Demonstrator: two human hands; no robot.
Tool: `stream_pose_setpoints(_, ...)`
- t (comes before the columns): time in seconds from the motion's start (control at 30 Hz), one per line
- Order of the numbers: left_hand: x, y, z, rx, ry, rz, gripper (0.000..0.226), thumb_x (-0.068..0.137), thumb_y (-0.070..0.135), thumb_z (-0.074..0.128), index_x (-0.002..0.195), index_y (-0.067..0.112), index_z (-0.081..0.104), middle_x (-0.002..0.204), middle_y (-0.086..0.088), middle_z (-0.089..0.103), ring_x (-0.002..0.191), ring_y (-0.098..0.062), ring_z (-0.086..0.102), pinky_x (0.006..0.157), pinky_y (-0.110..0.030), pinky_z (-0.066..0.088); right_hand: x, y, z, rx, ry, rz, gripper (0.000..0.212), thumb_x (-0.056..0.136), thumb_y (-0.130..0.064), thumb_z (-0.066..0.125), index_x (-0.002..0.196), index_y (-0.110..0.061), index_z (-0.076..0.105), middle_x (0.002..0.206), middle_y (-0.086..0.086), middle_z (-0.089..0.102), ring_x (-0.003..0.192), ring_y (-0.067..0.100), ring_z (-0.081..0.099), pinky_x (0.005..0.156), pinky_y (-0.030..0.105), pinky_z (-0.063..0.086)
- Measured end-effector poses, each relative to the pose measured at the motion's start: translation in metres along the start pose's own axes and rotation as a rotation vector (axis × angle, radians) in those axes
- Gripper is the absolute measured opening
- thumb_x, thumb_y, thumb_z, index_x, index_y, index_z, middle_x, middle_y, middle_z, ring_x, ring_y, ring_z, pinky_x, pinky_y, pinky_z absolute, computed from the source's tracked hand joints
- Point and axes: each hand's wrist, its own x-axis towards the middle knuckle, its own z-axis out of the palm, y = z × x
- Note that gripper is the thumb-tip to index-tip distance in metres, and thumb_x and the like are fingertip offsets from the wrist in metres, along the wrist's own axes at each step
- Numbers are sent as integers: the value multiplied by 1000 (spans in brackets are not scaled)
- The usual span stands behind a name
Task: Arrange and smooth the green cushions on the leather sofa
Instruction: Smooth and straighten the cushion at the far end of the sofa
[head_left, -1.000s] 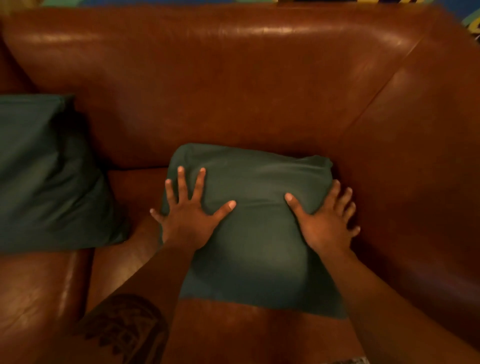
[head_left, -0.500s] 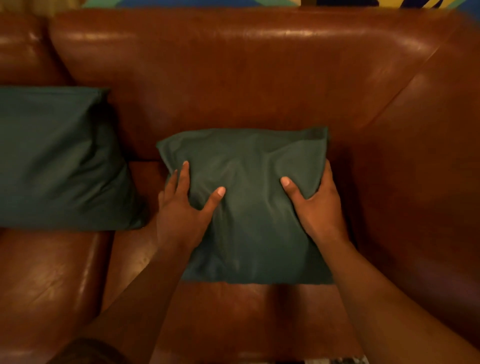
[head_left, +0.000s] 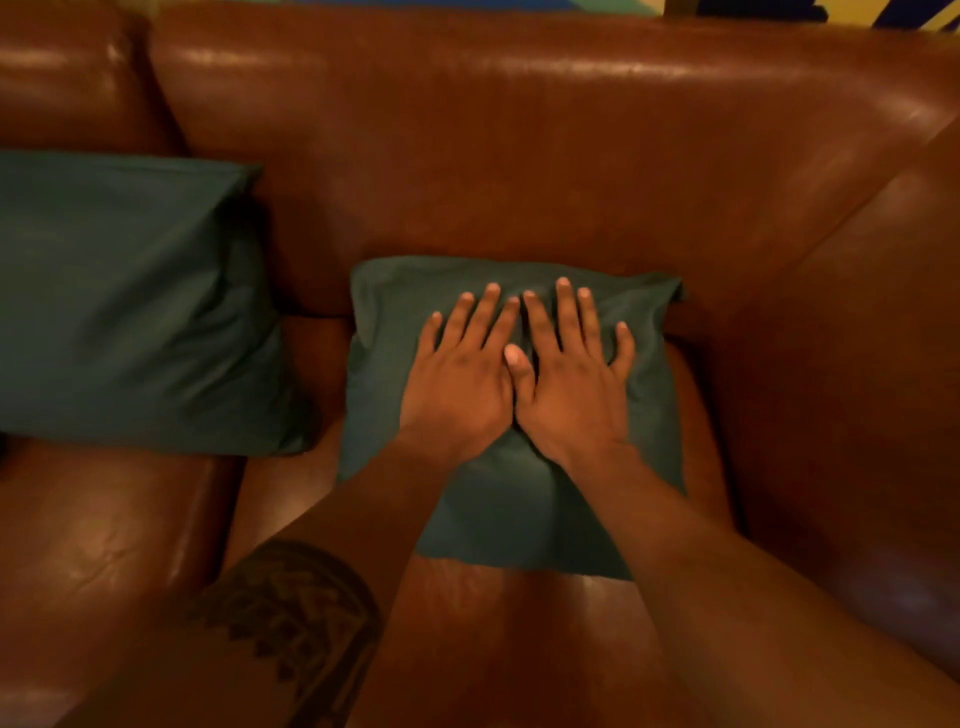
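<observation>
A small dark green cushion (head_left: 519, 509) lies flat on the brown leather sofa seat (head_left: 519, 613), its far edge against the backrest. My left hand (head_left: 460, 374) and my right hand (head_left: 569, 374) rest side by side on the middle of this cushion, palms down with straight fingers pointing to the backrest. The thumbs touch between them. A larger green cushion (head_left: 130, 312) leans against the backrest on the seat to the left, apart from both hands.
The sofa backrest (head_left: 519, 156) runs across the top of the view. A padded leather armrest (head_left: 857, 389) rises close to the small cushion's right side. A seam divides the left seat (head_left: 93, 545) from the right one.
Both hands left the cushion's sides, where they gripped it, and came together flat on its middle. The cushion, raised half a second ago, lies flat again.
</observation>
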Motion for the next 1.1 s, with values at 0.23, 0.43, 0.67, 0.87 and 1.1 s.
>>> stream_pose_setpoints(0.23,-2,-2,32,56,11,-12,65,103,38,25,166,25,13,174,2,6,160,-21,6,128,-49,0,-2,18,27,-56,-41,18,69,103,-64,15,167,-38,13,177,-6,3,163,17,4,126,60,2)
stream_pose_setpoints(0.43,8,-5,48,47,-21,-24,65,105,40,25,166,27,9,174,3,0,160,-18,-1,128,-49,-2,7,27,47,-66,-29,42,67,105,-61,16,167,-39,11,177,-7,1,163,16,1,127,60,3)
stream_pose_setpoints(0.67,13,-20,46,-17,-55,7,63,105,43,29,165,29,14,174,7,6,160,-15,4,129,-46,3,14,27,46,-41,-75,42,64,106,-55,21,167,-39,13,176,-10,5,162,13,6,127,56,5)
stream_pose_setpoints(0.87,2,-53,20,66,-22,36,70,103,58,29,165,27,19,172,8,16,158,-11,17,128,-45,12,13,40,24,-32,-87,114,78,101,-70,26,167,-29,19,175,-5,14,161,12,13,129,50,-2)
stream_pose_setpoints(1.1,-7,-82,-6,-238,-82,-277,83,95,71,33,163,24,24,171,-2,24,158,-17,17,126,-47,25,15,33,5,222,64,184,48,98,-53,62,133,-21,66,138,0,67,133,23,56,112,47,30)
